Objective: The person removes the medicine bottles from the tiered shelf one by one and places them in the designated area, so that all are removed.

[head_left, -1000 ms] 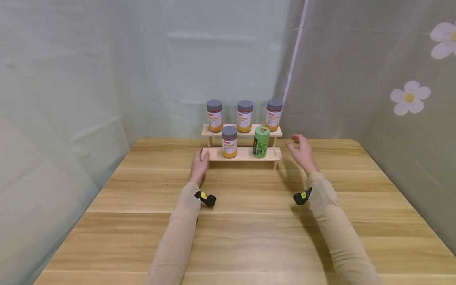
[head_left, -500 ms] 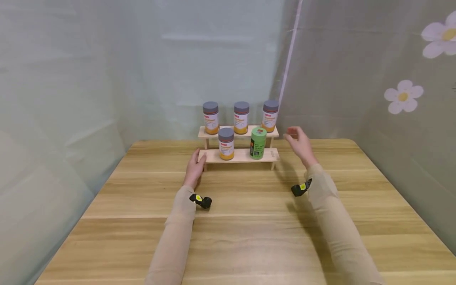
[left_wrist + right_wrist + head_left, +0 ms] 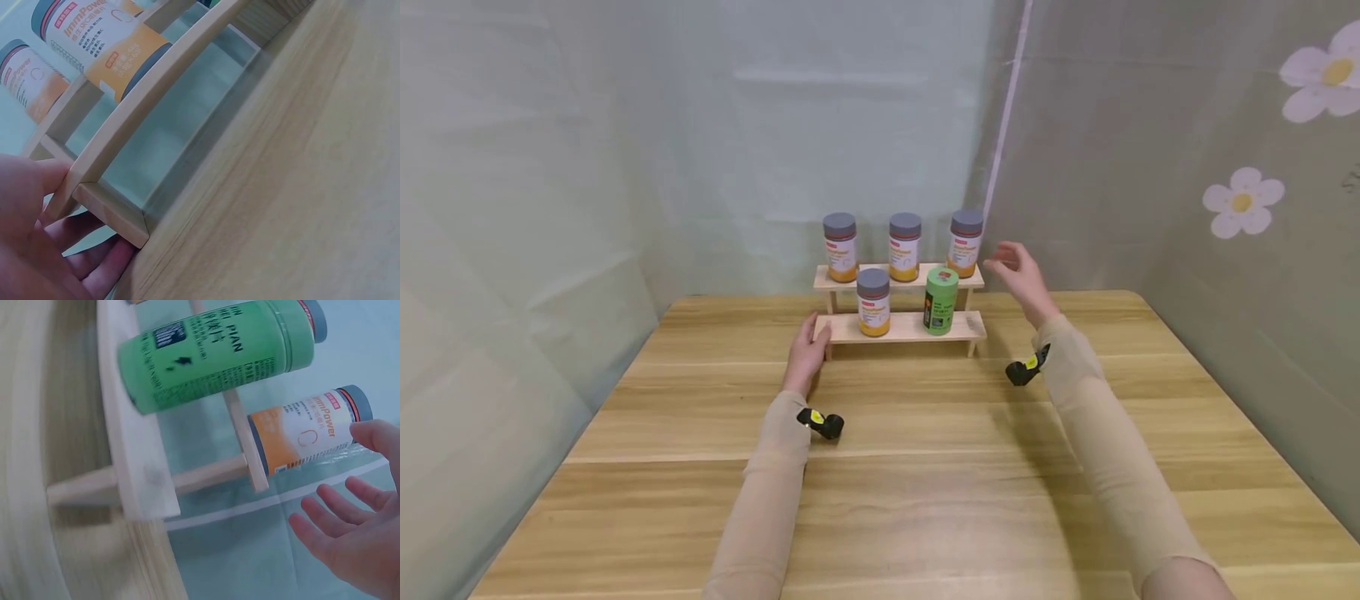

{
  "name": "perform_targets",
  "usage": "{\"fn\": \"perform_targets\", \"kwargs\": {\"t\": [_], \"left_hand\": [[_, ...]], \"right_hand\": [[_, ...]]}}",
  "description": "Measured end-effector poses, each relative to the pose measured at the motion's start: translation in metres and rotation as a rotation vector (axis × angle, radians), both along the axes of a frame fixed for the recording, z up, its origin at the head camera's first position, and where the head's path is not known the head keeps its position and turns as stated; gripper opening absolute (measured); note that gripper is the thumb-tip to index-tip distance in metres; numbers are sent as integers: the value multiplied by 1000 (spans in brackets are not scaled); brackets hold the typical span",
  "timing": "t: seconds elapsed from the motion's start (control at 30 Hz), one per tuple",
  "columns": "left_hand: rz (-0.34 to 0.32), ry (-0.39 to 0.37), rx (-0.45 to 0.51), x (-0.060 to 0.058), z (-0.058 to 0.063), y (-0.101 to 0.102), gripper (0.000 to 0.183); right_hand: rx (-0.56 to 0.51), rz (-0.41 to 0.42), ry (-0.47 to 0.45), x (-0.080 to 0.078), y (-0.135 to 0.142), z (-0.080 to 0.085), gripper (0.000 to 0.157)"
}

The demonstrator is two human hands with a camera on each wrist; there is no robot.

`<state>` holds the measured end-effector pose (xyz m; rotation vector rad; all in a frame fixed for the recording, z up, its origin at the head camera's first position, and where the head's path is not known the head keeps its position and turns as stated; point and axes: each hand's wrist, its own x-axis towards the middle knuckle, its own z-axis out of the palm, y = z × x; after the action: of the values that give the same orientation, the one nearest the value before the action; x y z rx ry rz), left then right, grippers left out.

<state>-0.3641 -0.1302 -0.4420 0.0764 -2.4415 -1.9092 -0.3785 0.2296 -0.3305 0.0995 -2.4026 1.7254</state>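
A two-tier wooden shelf rack stands near the table's back edge. My left hand grips the left end of its lower board, thumb on the board and fingers around the leg. On the lower tier stand a grey-lidded jar with white and orange label and a green bottle. Three similar grey-lidded jars line the upper tier; the rightmost jar is nearest my right hand. That hand is held beside it with fingers spread and slightly bent, thumb tip by the lid in the right wrist view.
The wood-grain table extends in front of the rack and to both sides. Pale cloth hangs behind, and a grey curtain with printed flowers hangs at the right. A small black camera is strapped to each wrist.
My right hand has risen and moved left, closer to the upper right jar. My left hand keeps its place at the rack's end. The head view has shifted slightly.
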Motion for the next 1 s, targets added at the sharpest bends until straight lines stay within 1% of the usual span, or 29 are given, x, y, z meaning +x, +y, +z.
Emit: {"fn": "perform_targets", "kwargs": {"t": [0.07, 0.13, 0.3, 0.43, 0.53, 0.67, 0.83, 1.0], "left_hand": [[-9, 0, 11, 0, 1, 0, 60], [-17, -1, 20, 1, 2, 0, 61], [-20, -13, 31, 2, 4, -1, 61], [-13, -20, 32, 2, 4, -2, 61], [-14, -26, 28, 2, 3, -2, 61], [-11, -33, 36, 2, 2, -3, 60], [1, -23, 53, 3, 3, -3, 60], [-5, -16, 58, 3, 3, -1, 60]], "right_hand": [[-62, 14, -16, -5, -1, 2, 61], [-84, 29, -32, -9, -2, 4, 63], [-53, 73, -58, -17, -8, 10, 66], [-66, 87, -62, -22, -13, 15, 68], [-83, 89, -72, -26, -15, 15, 68], [-99, 113, -81, -31, -17, 12, 71], [-142, 127, -68, -35, -21, 10, 72], [-157, 111, -36, -39, -24, 15, 72]]}}
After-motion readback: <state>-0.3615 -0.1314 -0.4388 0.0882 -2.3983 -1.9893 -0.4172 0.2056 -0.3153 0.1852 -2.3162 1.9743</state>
